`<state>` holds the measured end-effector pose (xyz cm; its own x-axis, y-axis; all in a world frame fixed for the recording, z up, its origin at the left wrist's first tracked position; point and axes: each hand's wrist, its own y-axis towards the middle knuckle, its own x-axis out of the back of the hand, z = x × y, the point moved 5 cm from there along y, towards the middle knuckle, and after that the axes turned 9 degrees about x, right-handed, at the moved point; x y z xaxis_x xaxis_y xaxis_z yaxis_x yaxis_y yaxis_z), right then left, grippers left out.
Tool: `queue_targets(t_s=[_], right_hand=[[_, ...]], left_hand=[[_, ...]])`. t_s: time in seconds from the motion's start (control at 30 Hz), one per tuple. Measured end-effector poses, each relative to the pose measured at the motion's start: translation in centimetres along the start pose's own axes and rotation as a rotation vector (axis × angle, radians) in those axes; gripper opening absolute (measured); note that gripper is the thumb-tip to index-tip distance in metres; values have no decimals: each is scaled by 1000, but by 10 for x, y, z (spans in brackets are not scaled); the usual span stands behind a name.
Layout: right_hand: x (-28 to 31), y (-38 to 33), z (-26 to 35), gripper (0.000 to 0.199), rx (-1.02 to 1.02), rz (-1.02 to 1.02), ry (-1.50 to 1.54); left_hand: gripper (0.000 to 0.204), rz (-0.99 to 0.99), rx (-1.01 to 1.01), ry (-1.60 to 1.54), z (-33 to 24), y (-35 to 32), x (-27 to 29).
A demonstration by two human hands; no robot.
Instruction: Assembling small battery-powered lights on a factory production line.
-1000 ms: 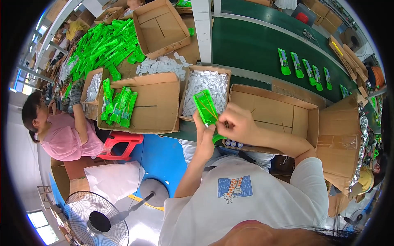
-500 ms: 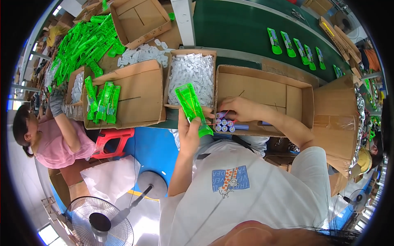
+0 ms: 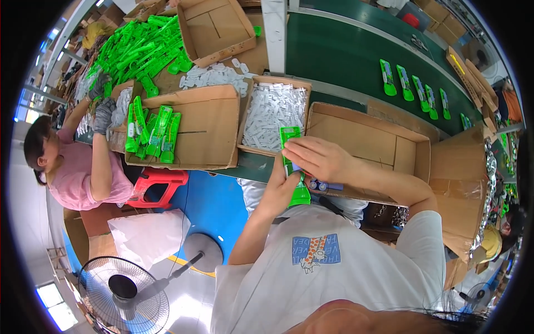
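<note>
Head view, the only one available. I held a green carded package upright in front of my chest, above the near edge of the work table. My left hand was closed around its lower part from beneath, with the bottom end of the green card showing below my palm. My right hand lay across its front, fingers curled onto the face of the card; whether those fingers pinched anything small I could not tell. Both hands were together on the same package.

Just beyond my hands stood a long open carton, mostly bare inside, with a few small purple-and-blue cylinders lying at its near edge, just beside my left hand. To its left, a narrower carton held white plastic blisters. Further left, a flat cardboard box carried a short row of finished green packages.

A green conveyor belt ran behind the cartons, carrying several green packages near its right end. A co-worker in a pink shirt, wearing dark gloves, worked at the left end of the table. A red stool and a floor fan stood below.
</note>
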<state>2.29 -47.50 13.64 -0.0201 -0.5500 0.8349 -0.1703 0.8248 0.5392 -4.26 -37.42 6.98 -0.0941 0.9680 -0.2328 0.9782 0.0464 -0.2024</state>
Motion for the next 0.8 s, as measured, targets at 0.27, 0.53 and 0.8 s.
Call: queue_targets(t_s=[0.27,0.53,0.8], right_hand=[[-48,40,-24,46,-71,64,521],[-129,55,-95,9,91,322,191],[-96,49,-110,15,-510,-50,776]], left_hand=[[41,-180,194,-324,2,-13,45],[38,-390,15,-431,-1,-30,64],[39,-190,137,-563,14,-26,48]])
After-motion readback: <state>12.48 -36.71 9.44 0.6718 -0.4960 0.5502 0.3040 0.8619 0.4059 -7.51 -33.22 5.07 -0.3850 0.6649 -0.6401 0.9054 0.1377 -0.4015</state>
